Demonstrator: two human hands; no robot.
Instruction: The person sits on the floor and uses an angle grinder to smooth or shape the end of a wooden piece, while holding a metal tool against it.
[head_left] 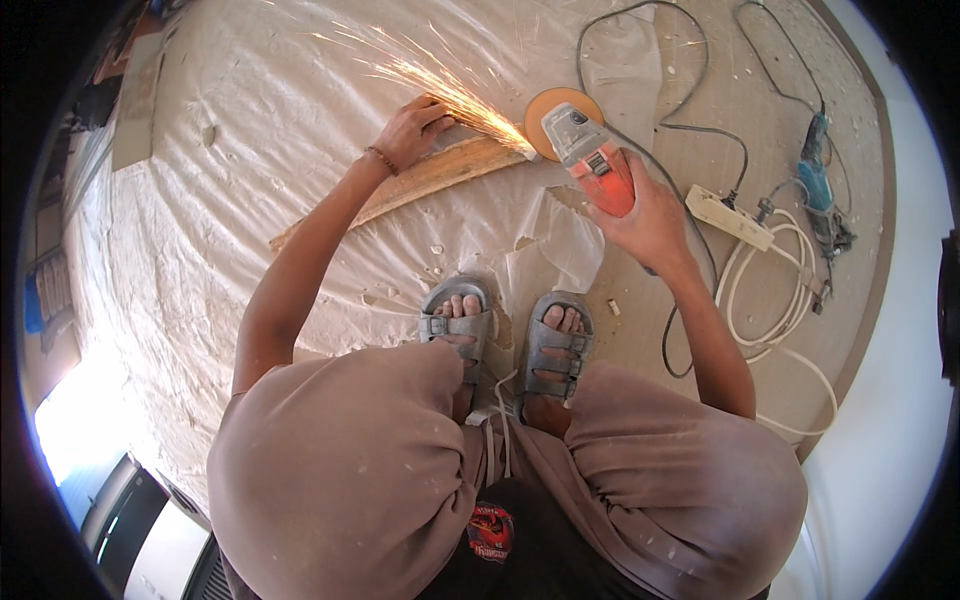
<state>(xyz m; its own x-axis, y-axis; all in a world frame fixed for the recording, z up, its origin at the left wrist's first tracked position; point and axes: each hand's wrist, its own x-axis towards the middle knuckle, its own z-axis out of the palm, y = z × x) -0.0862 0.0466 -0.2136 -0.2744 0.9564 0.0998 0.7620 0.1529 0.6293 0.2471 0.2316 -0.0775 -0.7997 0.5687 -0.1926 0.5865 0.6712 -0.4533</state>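
- Bottom of frame: brown trousers (340,460), both knees bent; grey sandals (568,350) at center.
- Right hand (652,218), right of center: clamped around red angle grinder (608,178), well apart from left hand.
- Wooden board (425,185), upper center: lies slanted on plastic sheet (230,215), right end near the grinder's disc.
- Left hand (405,135), upper center: at board's upper edge, fingers bent. Sparks hide the fingertips; can't tell if it grips anything.
- Tan disc (543,108), upper center: sparks (440,90) stream from its lower left edge toward upper left, across the left hand's fingertips.
- Right side: cream power strip (722,215), dark plug in it; coiled white cable (733,290) just below.
- Upper right: teal power tool (815,165) lying on floor, near strip.
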